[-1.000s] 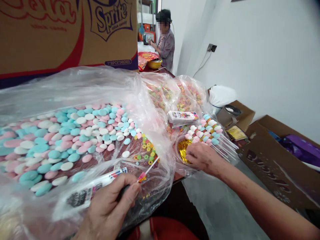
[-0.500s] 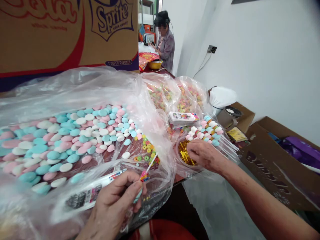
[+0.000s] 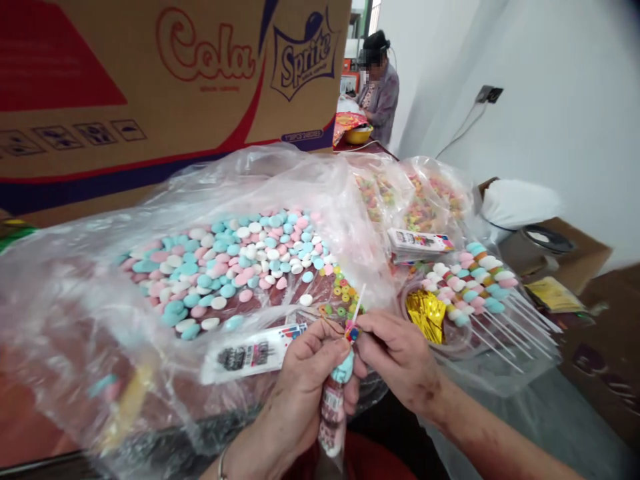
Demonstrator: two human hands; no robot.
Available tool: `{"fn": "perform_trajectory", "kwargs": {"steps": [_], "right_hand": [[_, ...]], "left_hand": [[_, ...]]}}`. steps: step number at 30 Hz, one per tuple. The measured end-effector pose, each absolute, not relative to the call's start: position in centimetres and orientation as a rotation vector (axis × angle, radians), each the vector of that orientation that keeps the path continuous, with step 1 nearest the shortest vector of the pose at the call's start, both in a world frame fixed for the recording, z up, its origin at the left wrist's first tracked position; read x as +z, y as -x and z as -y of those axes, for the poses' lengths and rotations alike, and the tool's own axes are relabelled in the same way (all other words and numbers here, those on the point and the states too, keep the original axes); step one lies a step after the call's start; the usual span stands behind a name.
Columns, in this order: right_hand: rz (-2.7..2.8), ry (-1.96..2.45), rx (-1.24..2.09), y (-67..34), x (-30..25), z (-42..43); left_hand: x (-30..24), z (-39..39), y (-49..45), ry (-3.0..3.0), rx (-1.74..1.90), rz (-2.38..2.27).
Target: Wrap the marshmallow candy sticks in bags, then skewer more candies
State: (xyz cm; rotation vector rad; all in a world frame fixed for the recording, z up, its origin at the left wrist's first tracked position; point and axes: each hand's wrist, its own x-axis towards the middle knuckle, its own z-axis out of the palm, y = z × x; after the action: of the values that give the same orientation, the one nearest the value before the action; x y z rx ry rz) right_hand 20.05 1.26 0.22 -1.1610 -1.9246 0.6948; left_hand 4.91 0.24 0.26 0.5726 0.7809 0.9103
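My left hand (image 3: 315,363) is closed around a bagged candy skewer (image 3: 332,407), gripping the gathered neck of its printed clear bag. Blue and pink candies show through the plastic, and a white stick (image 3: 359,303) pokes out of the top. Against that neck, the fingers of my right hand (image 3: 395,353) are pinched. A thin gold twist tie (image 3: 331,325) loops out by the neck; its end at my right fingertips is hidden. To the right, a round tub (image 3: 453,340) holds gold twist ties (image 3: 425,316).
Pastel candies (image 3: 220,267) and small ring candies (image 3: 345,293) lie on plastic sheeting. Printed bags (image 3: 250,353) lie near my left hand, with another stack (image 3: 420,241) behind the tub. Candy skewers (image 3: 475,280) lie at right. A large carton (image 3: 200,87) stands behind; a person (image 3: 383,100) works beyond.
My right hand has left the tub of twist ties and come over to the bag's neck beside my left hand. The bagged skewer is now more upright, and the view has shifted left.
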Motion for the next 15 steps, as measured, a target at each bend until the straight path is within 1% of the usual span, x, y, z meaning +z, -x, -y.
{"fn": "perform_trajectory", "kwargs": {"steps": [3,5,7,11,13,15], "right_hand": [[1.964,1.165,0.778,-19.6,0.2,-1.6],[2.023,1.147,0.733,-19.6,0.2,-1.7],[2.126,1.106,0.521,-19.6,0.0,-1.7],[2.386,0.873,-0.082,-20.1,0.0,-1.5],[2.496,0.686,-0.196,-20.7,0.0,-1.7],[2.556,0.495,-0.206,-21.3,-0.1,-2.3]], "left_hand": [[-0.2,0.0,-4.3,-0.574,0.971,-0.791],[-0.4,0.1,-4.1,-0.587,1.005,-0.811],[-0.5,0.1,-4.1,-0.597,1.034,-0.861],[-0.3,-0.2,-4.4,-0.578,1.008,-0.978],[-0.1,-0.4,-4.4,-0.556,0.933,-1.027],[0.0,-0.7,-4.3,-0.583,0.831,-1.058]]}}
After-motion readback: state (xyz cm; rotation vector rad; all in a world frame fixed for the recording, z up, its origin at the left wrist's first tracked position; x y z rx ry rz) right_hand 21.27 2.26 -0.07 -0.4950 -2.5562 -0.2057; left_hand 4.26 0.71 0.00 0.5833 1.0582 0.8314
